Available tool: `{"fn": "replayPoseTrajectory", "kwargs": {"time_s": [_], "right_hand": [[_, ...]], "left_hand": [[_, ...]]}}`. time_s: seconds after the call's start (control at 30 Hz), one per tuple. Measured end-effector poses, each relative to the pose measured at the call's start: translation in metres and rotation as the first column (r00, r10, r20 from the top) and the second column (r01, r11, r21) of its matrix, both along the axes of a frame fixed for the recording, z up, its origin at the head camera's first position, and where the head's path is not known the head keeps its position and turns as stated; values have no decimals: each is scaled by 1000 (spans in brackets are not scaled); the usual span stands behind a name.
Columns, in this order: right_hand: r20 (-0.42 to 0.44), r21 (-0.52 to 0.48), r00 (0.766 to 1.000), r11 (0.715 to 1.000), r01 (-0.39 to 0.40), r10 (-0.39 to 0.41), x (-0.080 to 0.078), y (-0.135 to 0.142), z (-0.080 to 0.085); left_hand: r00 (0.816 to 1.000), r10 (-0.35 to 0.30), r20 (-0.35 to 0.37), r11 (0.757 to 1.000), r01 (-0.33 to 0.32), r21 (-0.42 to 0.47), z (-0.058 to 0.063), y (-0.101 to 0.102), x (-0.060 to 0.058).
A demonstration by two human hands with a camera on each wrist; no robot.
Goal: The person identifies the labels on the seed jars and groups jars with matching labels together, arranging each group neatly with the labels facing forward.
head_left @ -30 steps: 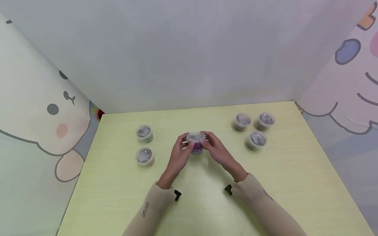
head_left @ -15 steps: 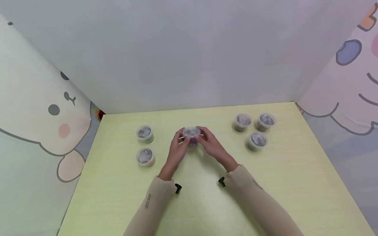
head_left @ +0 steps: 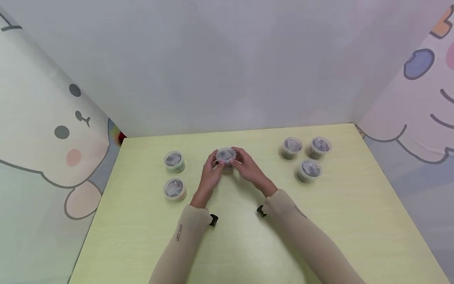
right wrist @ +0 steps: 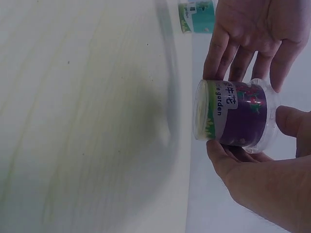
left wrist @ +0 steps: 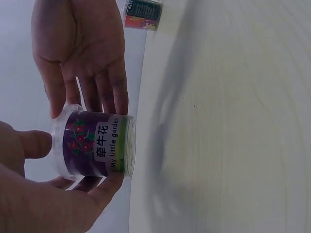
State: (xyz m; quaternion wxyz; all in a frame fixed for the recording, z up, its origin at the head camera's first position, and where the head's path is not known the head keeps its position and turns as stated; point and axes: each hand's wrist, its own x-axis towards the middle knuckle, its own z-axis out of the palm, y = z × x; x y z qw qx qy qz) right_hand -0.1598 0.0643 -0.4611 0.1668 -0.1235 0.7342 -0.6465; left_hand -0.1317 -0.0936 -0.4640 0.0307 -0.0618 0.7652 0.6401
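Between both hands, a clear plastic tub (head_left: 226,154) with a lid and a purple "My little garden" label is held upright near the middle of the table. My left hand (head_left: 211,175) grips its left side, thumb near the lid rim. On the opposite side my right hand (head_left: 248,169) grips it, with the thumb at the front. Both wrist views show the tub (left wrist: 92,143) just off the table, fingers curled along its wall. Red flowers are printed on the purple label (right wrist: 245,114).
To the left stand two similar lidded tubs, a rear one (head_left: 174,161) and a nearer one (head_left: 175,189). At the right, three more tubs form a cluster, one of them a front tub (head_left: 309,170). A grey wall (head_left: 227,71) rises behind the pale yellow table (head_left: 340,221).
Both hands have carried the tub away from me and slightly left across the table. The tubs at either side have stayed in place.
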Motion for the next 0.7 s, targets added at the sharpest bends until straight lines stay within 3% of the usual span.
{"fn": "replayPoseTrajectory", "kwargs": {"time_s": [0.17, 0.7], "right_hand": [[2, -12, 1000, 1000, 15, -15, -8, -3, -14], [15, -23, 999, 999, 43, -43, -19, -6, -24]], "left_hand": [[1000, -1, -9, 1000, 1, 17, -4, 0, -7], [1000, -2, 31, 1000, 2, 18, -17, 1, -21]]}}
